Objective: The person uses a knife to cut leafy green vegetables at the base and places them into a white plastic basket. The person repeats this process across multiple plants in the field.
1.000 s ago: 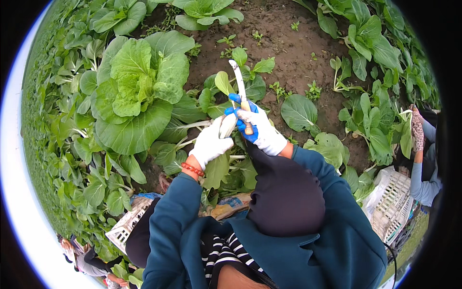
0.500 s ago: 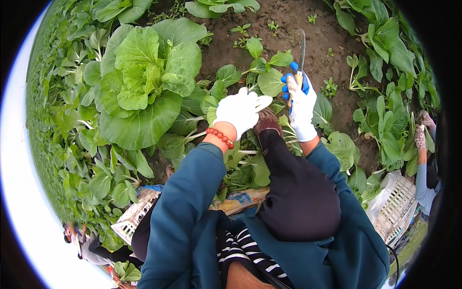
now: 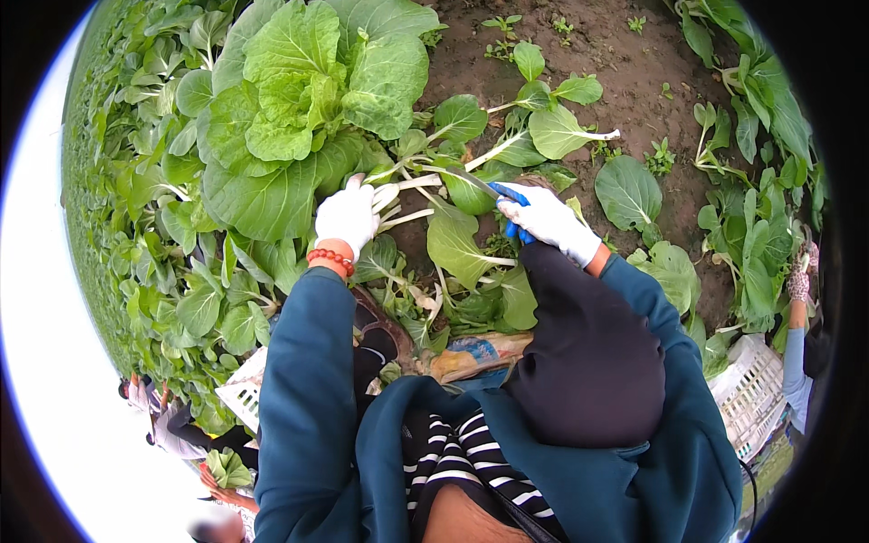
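My left hand [image 3: 348, 213], in a white glove, is closed at the pale stems [image 3: 398, 190] of a leafy green plant, its fingertips partly hidden among them. My right hand [image 3: 548, 219], in a white and blue glove, grips a knife [image 3: 480, 182] whose blade points left over those stems and a green leaf. A red bead bracelet [image 3: 330, 258] circles my left wrist. A large, light-green cabbage-like plant [image 3: 299, 109] spreads just beyond my left hand. My dark-clad knee [image 3: 584, 353] is beneath my right hand.
Bare soil [image 3: 597, 72] with seedlings lies ahead, more leafy plants [image 3: 751, 226] at both sides. Slatted white crates [image 3: 742, 389] flank me, with a crumpled sack [image 3: 475, 357] between. A co-worker's patterned glove [image 3: 798, 281] is at the far right; other people [image 3: 181, 425] crouch at the lower left.
My left hand has moved left and down to other stems. My right hand has lowered, and the knife has swung from pointing upward to pointing left. The view has shifted.
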`<control>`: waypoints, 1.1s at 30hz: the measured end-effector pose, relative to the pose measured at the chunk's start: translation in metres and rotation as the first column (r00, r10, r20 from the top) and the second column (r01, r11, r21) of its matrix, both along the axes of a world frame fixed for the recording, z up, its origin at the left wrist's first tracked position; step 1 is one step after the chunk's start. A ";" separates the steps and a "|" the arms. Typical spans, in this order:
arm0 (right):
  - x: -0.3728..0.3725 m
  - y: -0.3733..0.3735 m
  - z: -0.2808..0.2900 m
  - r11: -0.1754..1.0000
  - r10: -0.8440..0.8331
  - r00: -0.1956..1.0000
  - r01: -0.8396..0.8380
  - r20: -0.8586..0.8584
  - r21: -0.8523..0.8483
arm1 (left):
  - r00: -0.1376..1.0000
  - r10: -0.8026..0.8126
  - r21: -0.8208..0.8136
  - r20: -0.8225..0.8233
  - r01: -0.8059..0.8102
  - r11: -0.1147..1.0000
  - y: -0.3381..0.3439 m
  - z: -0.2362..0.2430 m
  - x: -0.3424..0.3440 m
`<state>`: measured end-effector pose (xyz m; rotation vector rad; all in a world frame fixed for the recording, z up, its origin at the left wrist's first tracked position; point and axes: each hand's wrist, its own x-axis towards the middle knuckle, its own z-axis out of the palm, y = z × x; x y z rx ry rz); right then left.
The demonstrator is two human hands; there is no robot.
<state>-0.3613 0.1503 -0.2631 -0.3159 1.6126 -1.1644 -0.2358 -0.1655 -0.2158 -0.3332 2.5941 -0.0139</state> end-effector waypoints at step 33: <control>0.005 -0.123 -0.077 0.942 0.330 0.935 -0.319 0.126 -0.104 | 0.783 0.578 0.401 0.227 -0.617 0.678 -0.047 -0.023 0.086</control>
